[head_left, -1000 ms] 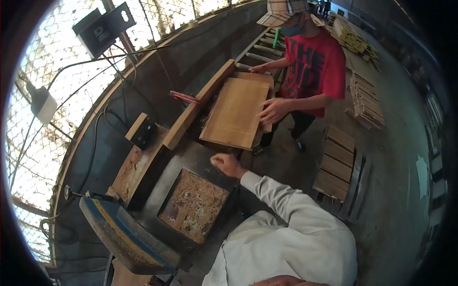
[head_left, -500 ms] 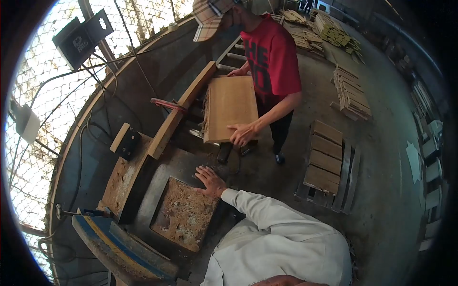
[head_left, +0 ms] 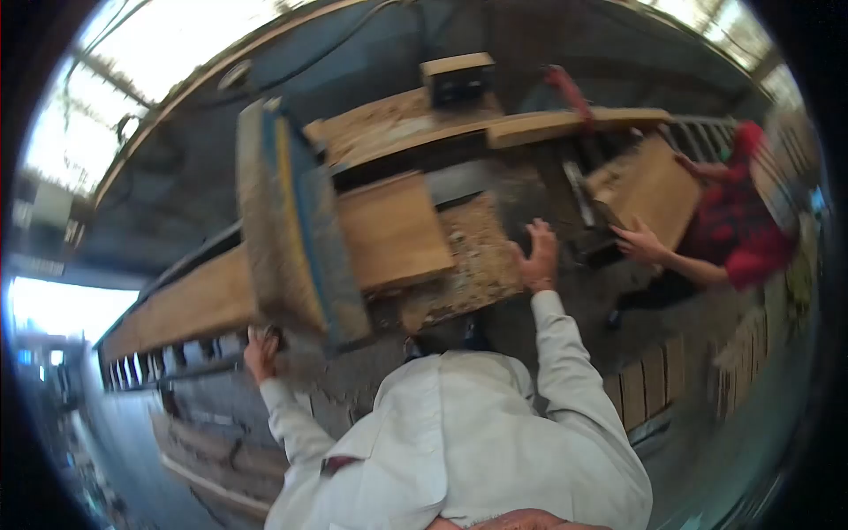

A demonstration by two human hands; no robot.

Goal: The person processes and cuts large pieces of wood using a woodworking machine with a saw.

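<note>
A wide wooden board [head_left: 393, 230] lies on the machine bed, right of an upright machine guard [head_left: 296, 221] with blue and yellow stripes. More flat wood [head_left: 181, 305] extends left of the guard. My left hand [head_left: 261, 355] is at this wood's near edge, beside the guard's lower end; blur hides its finger grip, and a small dark round part shows by the fingertips. My right hand [head_left: 537, 258] is open with fingers spread, holding nothing, beside the sawdust-covered plate [head_left: 473, 256] just right of the board.
A co-worker in a red shirt [head_left: 738, 212] holds another thick board [head_left: 655, 190] with both hands at the right. A wooden fence beam [head_left: 574, 128] with a red clamp [head_left: 570, 93] runs along the back. Stacked planks [head_left: 649, 384] lie on the floor at right.
My view has swung left, bringing the guard, the board on the bed and my left hand into sight. My right hand was flat on the metal bed; its fingers now point up, spread.
</note>
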